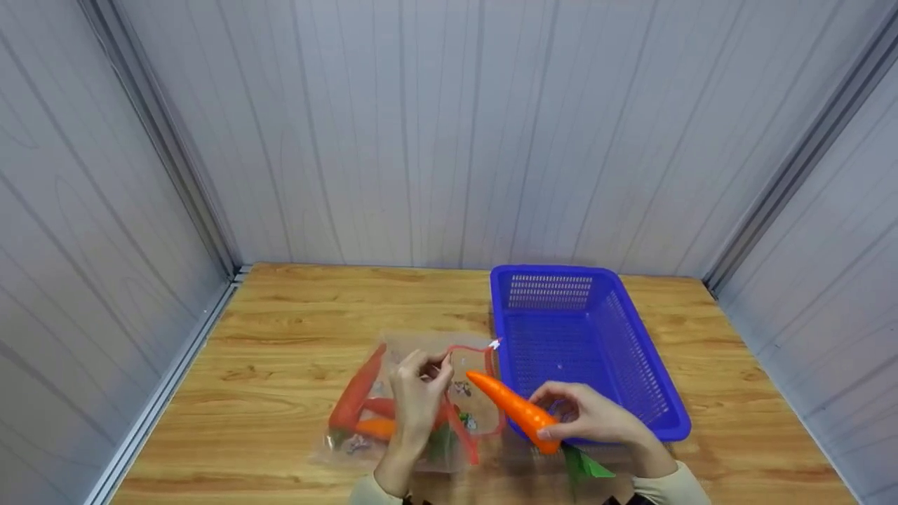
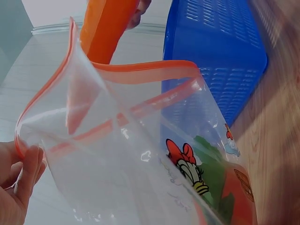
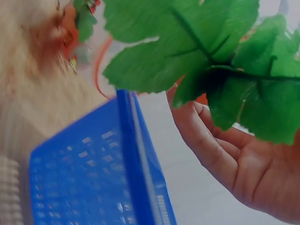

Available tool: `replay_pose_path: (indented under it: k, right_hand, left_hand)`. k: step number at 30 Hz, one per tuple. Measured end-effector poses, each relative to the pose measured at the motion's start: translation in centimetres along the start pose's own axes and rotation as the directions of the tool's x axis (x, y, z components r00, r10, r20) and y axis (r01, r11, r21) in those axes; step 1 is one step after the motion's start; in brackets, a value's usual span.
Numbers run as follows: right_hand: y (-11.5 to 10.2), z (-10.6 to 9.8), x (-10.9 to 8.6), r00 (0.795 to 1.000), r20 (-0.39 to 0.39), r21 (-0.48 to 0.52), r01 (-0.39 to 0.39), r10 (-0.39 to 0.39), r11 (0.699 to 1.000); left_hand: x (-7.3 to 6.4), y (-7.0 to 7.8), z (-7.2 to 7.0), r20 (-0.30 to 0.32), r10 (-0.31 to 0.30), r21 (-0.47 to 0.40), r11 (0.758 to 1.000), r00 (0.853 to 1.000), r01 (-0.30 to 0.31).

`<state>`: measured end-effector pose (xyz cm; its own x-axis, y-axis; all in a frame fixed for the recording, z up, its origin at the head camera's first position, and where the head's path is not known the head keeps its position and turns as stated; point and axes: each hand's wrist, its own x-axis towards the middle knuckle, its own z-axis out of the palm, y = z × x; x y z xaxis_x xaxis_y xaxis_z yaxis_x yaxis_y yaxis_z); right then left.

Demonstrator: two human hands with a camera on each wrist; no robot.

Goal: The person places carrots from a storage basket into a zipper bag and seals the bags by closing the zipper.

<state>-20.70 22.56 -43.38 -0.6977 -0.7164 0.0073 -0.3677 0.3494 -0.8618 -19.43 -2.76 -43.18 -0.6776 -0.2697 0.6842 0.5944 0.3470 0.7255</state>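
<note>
My left hand (image 1: 415, 396) pinches the orange-edged rim of a clear plastic zip bag (image 2: 112, 173); in the left wrist view its mouth gapes. Inside the bag lie several carrots (image 1: 356, 393) with green leaves, seen through the printed plastic. My right hand (image 1: 593, 415) holds another orange carrot (image 1: 515, 407) near its leafy end, its tip pointing left toward the bag's mouth. Green leaves (image 3: 187, 47) hang from this carrot and cover part of the right hand in the right wrist view. Part of the carrot (image 2: 104, 33) shows behind the bag's rim in the left wrist view.
A blue plastic basket (image 1: 649, 351) with perforated walls stands on the wooden table (image 1: 280, 365), right of the bag, and the right hand is over its near left edge. Pale panel walls (image 1: 435, 140) enclose the table at the back and both sides.
</note>
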Motion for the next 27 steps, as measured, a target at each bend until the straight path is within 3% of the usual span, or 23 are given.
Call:
replay_pose_path:
  k: [5, 13, 17, 21, 27]
  right_hand:
    - [0.1, 1.5, 1.7, 1.000, 0.009, 0.024, -0.015, 0.014, 1.000]
    - [-0.3, 3.0, 4.4, 0.990, -0.035, 0.116, -0.132, 0.137, 0.984]
    - [-1.8, 3.8, 5.5, 0.983, -0.082, 0.120, -0.154, 0.165, 0.981]
    - [-4.3, 4.7, 6.4, 0.978, -0.150, 0.077, -0.134, 0.144, 0.988]
    - [-5.2, 5.7, 7.7, 0.983, -0.165, 0.004, -0.079, 0.079, 0.997]
  left_hand:
    - [0.3, 1.7, -0.5, 0.005, 0.015, -0.006, 1.000, 1.000, -0.015]
    - [0.2, 1.6, -0.7, 0.009, 0.027, -0.021, 0.999, 1.000, -0.026]
    - [0.2, 1.6, -0.7, 0.012, 0.023, -0.021, 1.000, 1.000, -0.023]
    - [0.2, 1.8, -0.7, 0.011, 0.002, -0.008, 1.000, 1.000, -0.002]
    - [0.3, 2.0, -0.5, 0.018, -0.009, 0.003, 1.000, 1.000, 0.009]
